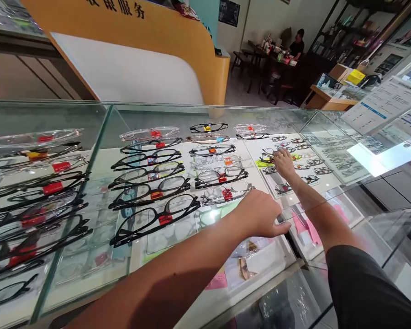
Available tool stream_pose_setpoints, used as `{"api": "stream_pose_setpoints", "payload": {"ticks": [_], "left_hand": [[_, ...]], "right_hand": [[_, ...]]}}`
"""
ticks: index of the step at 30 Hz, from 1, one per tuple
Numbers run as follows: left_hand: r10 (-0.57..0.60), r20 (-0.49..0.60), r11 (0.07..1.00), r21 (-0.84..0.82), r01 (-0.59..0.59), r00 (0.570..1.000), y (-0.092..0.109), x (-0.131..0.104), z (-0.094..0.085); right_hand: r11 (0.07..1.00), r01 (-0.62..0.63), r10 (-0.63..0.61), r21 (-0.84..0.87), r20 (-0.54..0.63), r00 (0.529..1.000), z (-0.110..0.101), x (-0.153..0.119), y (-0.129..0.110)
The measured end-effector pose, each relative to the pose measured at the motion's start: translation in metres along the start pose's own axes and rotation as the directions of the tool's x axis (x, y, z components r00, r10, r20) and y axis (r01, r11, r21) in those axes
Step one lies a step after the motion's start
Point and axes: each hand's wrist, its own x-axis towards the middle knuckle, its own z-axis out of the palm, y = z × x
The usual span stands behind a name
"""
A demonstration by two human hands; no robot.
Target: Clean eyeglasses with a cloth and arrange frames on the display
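With half-closed right hand (283, 163) seemingly touched presumably light, stiff, breakable glasses (268, 155) toward the view's three o'clock, best pinched near one end, with grip unclear, and held curled left hand (259, 212) toward four, with any hold hidden.

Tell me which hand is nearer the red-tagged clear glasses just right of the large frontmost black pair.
Left. The left hand is just right of the clear glasses, slightly nearer the camera; the right hand is farther off, beyond and to the right, at smaller glasses.
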Motion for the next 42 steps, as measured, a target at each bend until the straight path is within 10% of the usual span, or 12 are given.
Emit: {"api": "stream_pose_setpoints", "payload": {"ticks": [42], "left_hand": [[0.019, -0.022, 1.0, 0.01, -0.018, 1.0, -0.001, -0.002, 0.002]], "right_hand": [[0.992, -0.104, 0.12, -0.074, 0.27, 0.955, 0.055, 0.062, 0.024]]}}
